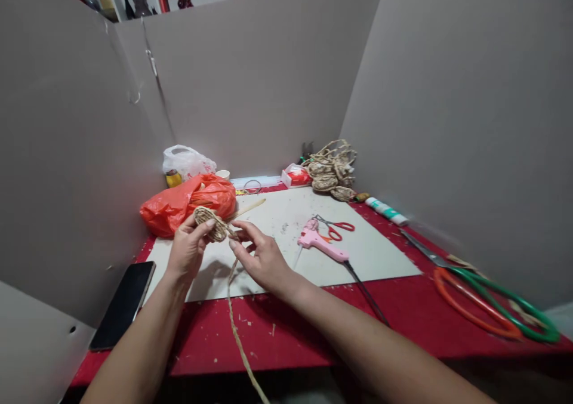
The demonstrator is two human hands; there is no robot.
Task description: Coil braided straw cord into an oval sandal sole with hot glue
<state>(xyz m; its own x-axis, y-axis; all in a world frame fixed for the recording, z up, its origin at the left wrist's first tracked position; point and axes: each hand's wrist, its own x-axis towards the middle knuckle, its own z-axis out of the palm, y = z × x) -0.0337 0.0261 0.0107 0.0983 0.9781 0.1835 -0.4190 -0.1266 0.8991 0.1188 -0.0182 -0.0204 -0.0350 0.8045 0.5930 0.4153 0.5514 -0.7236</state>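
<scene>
So the left hand (185, 252) has its thumb and fingers clamped on a flat coil of twisted cord (210, 220), up over the left part of the white board (380, 249) on the red-covered desk (215, 353). Right hand (264, 262) is pinching the cord at the coil's near end, and a loose strand (237, 332) dangles past the desk's front edge. Phone's (123, 305) by the front left corner, big scissors (481, 293) along the right edge.

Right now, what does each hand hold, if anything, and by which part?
The left hand grips the coiled cord by its left side, thumb across its face; the right hand pinches it at the right end.
</scene>
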